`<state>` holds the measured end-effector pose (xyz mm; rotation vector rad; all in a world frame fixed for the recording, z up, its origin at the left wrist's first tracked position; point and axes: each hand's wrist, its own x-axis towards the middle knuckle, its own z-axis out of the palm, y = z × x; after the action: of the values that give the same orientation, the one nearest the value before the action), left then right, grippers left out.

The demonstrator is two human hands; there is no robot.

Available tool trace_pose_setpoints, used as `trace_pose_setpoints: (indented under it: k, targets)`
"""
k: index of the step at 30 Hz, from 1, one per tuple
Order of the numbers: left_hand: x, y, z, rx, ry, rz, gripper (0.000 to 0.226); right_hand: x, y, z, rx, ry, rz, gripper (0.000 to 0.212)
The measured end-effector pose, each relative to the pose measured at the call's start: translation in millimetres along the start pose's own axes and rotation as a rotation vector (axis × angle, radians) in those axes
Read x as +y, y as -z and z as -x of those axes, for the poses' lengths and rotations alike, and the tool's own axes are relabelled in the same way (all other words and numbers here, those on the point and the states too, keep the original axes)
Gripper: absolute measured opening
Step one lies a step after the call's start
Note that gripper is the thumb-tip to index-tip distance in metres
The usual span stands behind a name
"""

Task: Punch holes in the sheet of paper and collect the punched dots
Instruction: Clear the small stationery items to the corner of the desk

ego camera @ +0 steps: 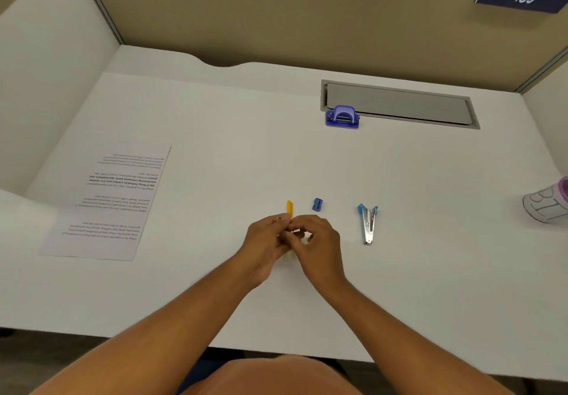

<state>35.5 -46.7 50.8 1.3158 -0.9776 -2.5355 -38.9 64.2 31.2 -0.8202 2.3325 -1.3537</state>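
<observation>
The two hands are meeting low on the bench (215, 302). The left hand (267, 241) and right hand (316, 242) are both pinching a yellow stick (289, 207) (maybe a pen). The sheet of paper (113, 204) is lying flat, well off to the left. It is looking thin and floppy, so taking an edge seems best. The purple hole punch (342, 117) is sitting far back.
</observation>
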Motion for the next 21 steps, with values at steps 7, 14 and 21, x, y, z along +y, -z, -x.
trace_pose_setpoints:
  k: [7,14,21]
  targets:
    - [39.8,55.8,-12.3,-0.006,0.02,-0.092,0.022,-18.2,-28.7,-8.4,0.169,-0.158,-0.064,0.016]
    - [74.4,78.6,-18.7,-0.057,-0.063,-0.239,0.024,13.5,-18.6,-53.2,0.361,-0.298,0.239,0.013]
    - [82.2,79.4,-21.2,0.015,-0.147,-0.418,0.029,30.5,-17.8,-67.0,0.264,-0.261,0.316,0.026]
